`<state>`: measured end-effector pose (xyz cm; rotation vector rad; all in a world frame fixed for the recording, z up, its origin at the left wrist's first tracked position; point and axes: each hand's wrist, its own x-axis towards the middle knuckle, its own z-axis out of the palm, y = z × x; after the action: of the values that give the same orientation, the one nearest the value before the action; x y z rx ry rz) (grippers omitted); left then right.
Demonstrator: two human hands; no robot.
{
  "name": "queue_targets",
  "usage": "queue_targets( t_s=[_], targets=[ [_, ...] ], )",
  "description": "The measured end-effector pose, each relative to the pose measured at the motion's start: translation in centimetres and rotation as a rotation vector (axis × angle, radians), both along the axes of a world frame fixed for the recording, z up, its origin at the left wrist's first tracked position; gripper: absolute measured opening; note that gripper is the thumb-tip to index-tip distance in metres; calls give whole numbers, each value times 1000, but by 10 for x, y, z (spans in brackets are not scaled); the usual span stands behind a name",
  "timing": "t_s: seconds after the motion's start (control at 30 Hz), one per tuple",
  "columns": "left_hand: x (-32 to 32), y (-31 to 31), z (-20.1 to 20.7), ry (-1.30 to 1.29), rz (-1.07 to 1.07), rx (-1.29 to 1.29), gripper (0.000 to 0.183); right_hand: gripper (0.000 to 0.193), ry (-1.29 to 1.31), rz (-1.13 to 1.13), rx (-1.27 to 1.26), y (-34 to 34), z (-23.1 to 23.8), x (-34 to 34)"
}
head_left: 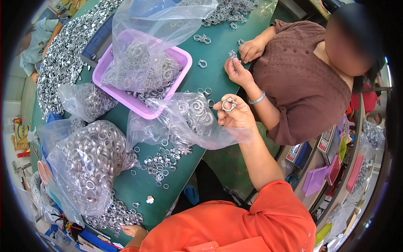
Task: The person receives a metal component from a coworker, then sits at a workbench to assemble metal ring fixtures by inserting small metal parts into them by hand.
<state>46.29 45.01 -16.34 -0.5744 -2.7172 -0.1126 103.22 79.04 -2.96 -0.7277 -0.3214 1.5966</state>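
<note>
Raised above the table's edge, my right hand (237,114) pinches a silver-grey metal ring (228,105) between thumb and fingers. My left hand (132,230) is low at the near end of the table, touching the edge of a heap of loose metal rings (119,215); its fingers are mostly hidden. Beside my right hand lies a clear plastic bag (191,113) with larger rings showing inside. Several small metal rings (159,166) are scattered on the green table (147,201). A big clear bag of wide rings (90,153) bulges above the left-hand heap.
A purple basket (184,63) holds bagged metal parts. Silver pieces (63,63) cover the far left, beside a blue tray (95,46). Across from me, a person in brown (294,80) handles small metal pieces. Shelves with scales (325,143) and a purple bin (315,180) stand right.
</note>
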Motion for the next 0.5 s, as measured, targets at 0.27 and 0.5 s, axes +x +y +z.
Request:
queue_targets(
  t_s=[0.27,0.5],
  targets=[
    [1,3,5,-87,58,129,47,13,-23,6,34,0,-3,0],
    [2,4,7,-75,44,128,47,14,-113,-22,6,-1,0,-3]
  ],
)
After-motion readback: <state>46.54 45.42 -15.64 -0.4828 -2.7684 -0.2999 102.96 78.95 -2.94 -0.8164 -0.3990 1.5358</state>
